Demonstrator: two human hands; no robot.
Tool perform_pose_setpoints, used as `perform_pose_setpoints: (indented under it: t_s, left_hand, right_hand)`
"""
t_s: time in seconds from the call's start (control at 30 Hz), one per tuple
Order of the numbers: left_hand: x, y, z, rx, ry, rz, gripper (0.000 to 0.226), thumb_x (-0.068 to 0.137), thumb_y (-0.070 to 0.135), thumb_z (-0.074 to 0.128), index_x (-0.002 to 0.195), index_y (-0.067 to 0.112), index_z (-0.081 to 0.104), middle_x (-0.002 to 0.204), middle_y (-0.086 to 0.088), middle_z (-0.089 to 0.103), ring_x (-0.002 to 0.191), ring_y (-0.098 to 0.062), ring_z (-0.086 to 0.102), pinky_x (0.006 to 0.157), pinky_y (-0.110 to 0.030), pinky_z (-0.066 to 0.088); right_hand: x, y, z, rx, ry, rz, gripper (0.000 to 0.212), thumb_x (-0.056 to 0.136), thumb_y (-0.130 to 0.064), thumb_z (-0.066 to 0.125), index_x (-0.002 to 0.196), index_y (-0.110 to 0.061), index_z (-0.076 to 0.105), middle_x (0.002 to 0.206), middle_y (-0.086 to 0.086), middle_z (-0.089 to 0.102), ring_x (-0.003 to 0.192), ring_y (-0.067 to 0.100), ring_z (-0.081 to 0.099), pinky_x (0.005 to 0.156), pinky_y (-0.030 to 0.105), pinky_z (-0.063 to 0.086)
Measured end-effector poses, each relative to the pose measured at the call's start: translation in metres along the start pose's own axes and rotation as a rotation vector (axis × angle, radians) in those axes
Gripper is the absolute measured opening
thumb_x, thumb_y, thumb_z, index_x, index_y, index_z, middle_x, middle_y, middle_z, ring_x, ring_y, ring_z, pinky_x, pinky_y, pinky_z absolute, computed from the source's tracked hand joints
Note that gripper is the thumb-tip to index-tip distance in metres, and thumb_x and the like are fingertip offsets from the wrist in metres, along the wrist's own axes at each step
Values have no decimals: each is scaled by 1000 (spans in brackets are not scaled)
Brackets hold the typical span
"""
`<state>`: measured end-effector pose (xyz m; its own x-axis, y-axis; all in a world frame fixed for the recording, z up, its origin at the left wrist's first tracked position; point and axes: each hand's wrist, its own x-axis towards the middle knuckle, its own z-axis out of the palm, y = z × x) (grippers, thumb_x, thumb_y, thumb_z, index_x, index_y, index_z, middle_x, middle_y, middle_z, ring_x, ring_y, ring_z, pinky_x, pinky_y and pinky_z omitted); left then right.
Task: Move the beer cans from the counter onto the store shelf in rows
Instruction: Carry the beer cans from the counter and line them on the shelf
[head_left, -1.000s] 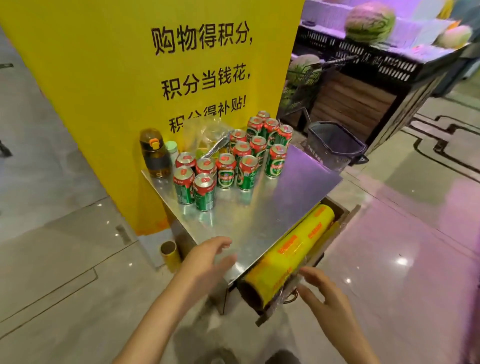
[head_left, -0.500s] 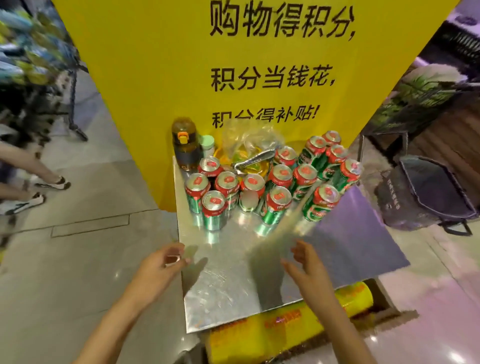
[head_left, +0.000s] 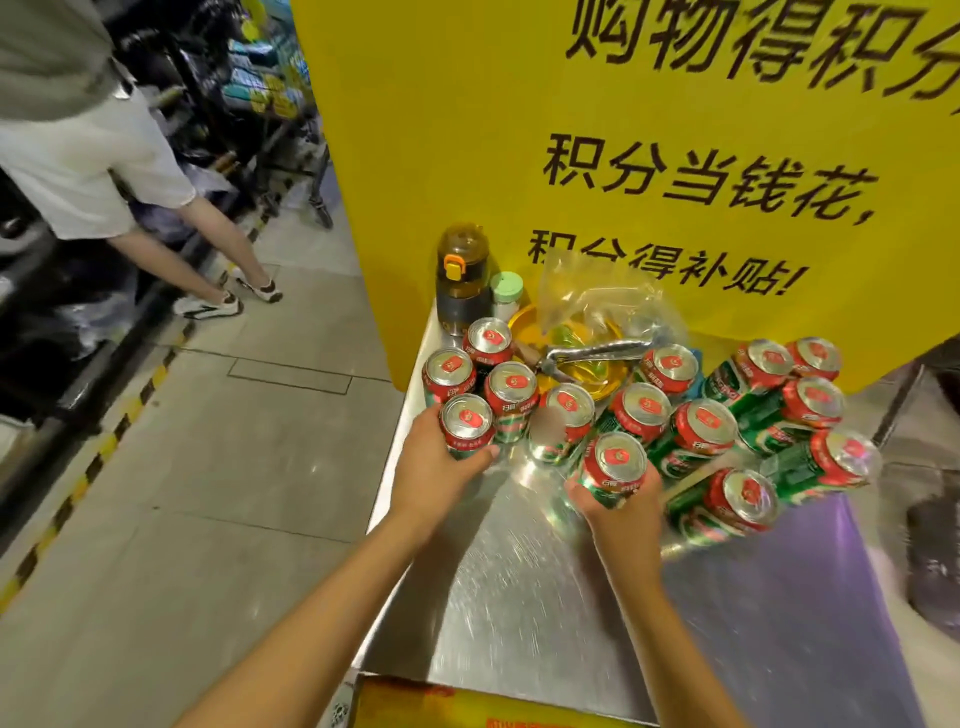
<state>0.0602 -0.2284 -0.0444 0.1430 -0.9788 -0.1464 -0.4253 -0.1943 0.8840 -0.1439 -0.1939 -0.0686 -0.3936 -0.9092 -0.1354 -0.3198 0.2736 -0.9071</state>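
Note:
Several green and red beer cans (head_left: 706, 431) stand in a cluster on the far half of a shiny steel counter (head_left: 545, 582). My left hand (head_left: 436, 467) is wrapped around the nearest can on the left (head_left: 466, 423). My right hand (head_left: 618, 512) grips a can near the middle (head_left: 615, 465) from below. Both cans are upright and still among the others. The store shelf is not identifiable in this view.
A big yellow sign (head_left: 649, 156) stands right behind the counter. A brown drink bottle (head_left: 461, 278), a small green-lidded jar (head_left: 506, 293), a plastic bag with a yellow bowl (head_left: 597, 332) and metal tongs (head_left: 597, 353) sit at the back. A person (head_left: 104, 171) stands at left by dark racks.
I have come closer to the counter. Both hands, open and empty near the counter's front edge before, have reached forward and closed on one can each.

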Motion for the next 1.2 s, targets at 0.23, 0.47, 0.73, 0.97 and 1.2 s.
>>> perform_pose_setpoints:
  t_s: [0.23, 0.47, 0.73, 0.97, 1.2]
  left_hand:
    - [-2, 1, 14, 35, 138, -31, 56, 65, 43, 77, 113, 27, 52, 109, 10, 64, 97, -8, 62, 83, -30, 53]
    - [-33, -8, -6, -18, 101, -83, 55, 60, 36, 84, 104, 32, 51, 100, 12, 64, 91, -6, 61, 78, -19, 48]
    - [-112, -40, -112, -148, 111, -191, 63, 62, 34, 82, 116, 34, 50, 110, 15, 61, 103, -5, 58, 88, -21, 49]
    - [-219, -78, -245, -209, 387, -241, 54, 65, 23, 82, 104, 42, 49, 105, 19, 58, 96, 1, 55, 74, -12, 43]
    - [-312, -133, -388, -200, 713, -328, 61, 64, 17, 82, 112, 30, 47, 103, 12, 56, 97, -7, 53, 81, -21, 41]
  right_hand:
    - [3, -2, 1, 73, 27, 1, 54, 71, -12, 80, 112, -24, 48, 98, -13, 62, 88, -5, 58, 69, 11, 41]
    - [-13, -3, -9, 53, -36, 3, 52, 67, -15, 84, 111, -19, 56, 99, -6, 66, 89, 2, 62, 72, 14, 45]
    - [-77, -39, 21, 118, -311, -53, 50, 60, -3, 85, 94, -27, 57, 93, -5, 67, 83, 10, 64, 70, 17, 51]
    - [-184, -105, 115, 260, -652, -35, 56, 54, -8, 86, 99, -27, 58, 98, -7, 67, 87, 5, 64, 77, 18, 52]
    - [-307, -163, 233, 159, -923, -165, 61, 51, -26, 86, 103, -37, 55, 106, -12, 62, 99, 2, 57, 74, 15, 42]
